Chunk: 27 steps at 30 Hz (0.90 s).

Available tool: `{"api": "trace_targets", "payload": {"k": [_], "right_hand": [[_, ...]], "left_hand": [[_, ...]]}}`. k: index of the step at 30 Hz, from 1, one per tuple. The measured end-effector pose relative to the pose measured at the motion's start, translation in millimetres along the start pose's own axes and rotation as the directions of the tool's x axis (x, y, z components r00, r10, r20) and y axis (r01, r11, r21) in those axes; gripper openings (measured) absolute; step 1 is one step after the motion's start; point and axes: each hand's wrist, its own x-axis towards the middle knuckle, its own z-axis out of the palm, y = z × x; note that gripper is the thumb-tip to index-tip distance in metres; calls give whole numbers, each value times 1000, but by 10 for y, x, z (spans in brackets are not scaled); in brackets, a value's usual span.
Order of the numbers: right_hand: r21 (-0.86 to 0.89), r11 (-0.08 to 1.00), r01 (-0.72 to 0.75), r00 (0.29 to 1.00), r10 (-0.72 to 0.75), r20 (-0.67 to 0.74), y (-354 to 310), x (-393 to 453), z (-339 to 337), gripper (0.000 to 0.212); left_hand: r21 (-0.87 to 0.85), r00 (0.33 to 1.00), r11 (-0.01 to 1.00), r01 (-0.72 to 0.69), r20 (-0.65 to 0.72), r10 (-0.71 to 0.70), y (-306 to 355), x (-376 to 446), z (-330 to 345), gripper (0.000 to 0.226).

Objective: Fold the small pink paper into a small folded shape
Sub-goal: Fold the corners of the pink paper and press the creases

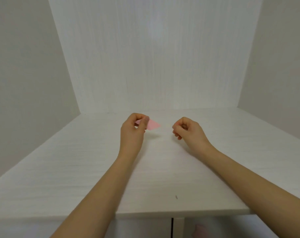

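Note:
The small pink paper (152, 124) is a folded piece with a pointed right end, held a little above the white table (77, 160) near its far edge. My left hand (133, 129) pinches the paper's left end between thumb and fingers, which hide that end. My right hand (187, 129) hovers to the right of the paper, apart from it, fingers curled in with nothing in them.
White walls close in the table at the back and on both sides. A small dark speck (176, 197) lies near the front edge. Below the front edge, white cabinet doors show a dark gap (172, 227).

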Motion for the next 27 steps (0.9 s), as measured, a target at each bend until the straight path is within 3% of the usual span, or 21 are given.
{"api": "trace_targets", "payload": {"k": [2, 7, 14, 18, 23, 27], "right_hand": [[58, 997, 46, 998, -48, 34, -5, -8, 46, 6], [-68, 990, 124, 985, -115, 125, 34, -54, 161, 31], [-33, 993, 109, 990, -106, 96, 26, -27, 114, 9], [-24, 994, 109, 988, -106, 112, 26, -43, 121, 10], [40, 997, 67, 995, -69, 73, -1, -12, 53, 10], [18, 998, 59, 990, -61, 130, 13, -21, 66, 6]], "left_hand": [[18, 998, 1000, -6, 69, 5, 1, -18, 37, 13], [-18, 981, 1000, -3, 196, 7, 9, -56, 106, 11], [27, 963, 1000, 13, 269, -20, -11, -87, 111, 9], [133, 968, 991, 27, 244, -59, -3, -112, 149, 6], [121, 994, 989, 83, 57, -90, -23, 11, 23, 9], [159, 983, 987, 39, 172, -66, -22, -45, 73, 9]]}}
